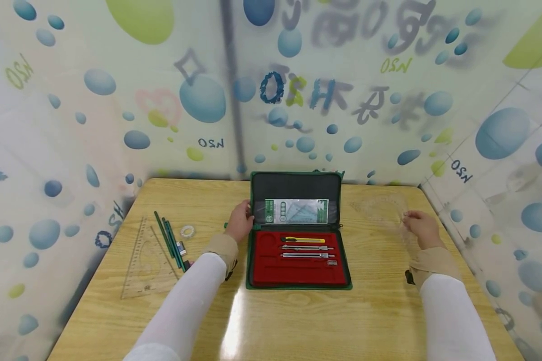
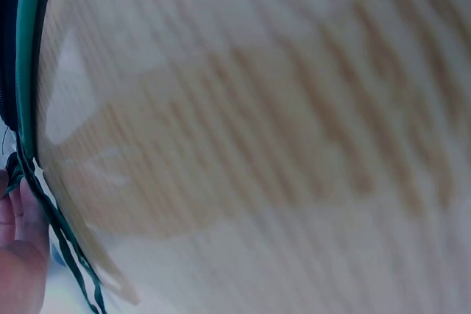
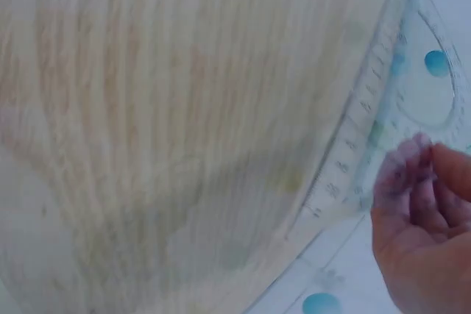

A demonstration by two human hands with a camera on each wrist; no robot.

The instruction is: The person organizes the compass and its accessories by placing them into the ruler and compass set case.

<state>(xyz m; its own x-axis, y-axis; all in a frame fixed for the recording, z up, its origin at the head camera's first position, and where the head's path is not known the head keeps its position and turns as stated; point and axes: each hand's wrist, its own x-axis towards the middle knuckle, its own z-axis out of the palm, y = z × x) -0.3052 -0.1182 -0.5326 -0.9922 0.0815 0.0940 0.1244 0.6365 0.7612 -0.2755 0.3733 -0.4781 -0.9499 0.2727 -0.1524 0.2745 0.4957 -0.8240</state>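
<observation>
Two grips are in use. The right grip (image 1: 422,229) is closed in a pinch on a clear set square (image 1: 381,206). The set square extends leftward from the pinch, which bears on its right-hand margin. It is a thin, transparent, triangular plate; the right wrist view shows a printed scale along one edge and a rounded cutout. Whether it touches the counter (image 1: 343,321) cannot be told.

The left grip (image 1: 239,221) is curled on the left edge of the open case (image 1: 298,287), beside the hinge line, and holds that edge. A green strap (image 2: 70,248) hangs next to it.

The case is rectangular with green piping. Its black lid (image 1: 295,184) carries a printed packet (image 1: 293,211). The red moulded tray (image 1: 293,277) seats a yellow cutter (image 1: 304,239), two slender metal instruments (image 1: 307,247) and a small metal sharpener (image 1: 331,262).

Left of the case lie a pale tape ring (image 1: 182,232), slim green pencils (image 1: 172,241), a block eraser (image 1: 181,247) and a second clear triangle (image 1: 146,260). The counter is glossy, light, grained wood.
</observation>
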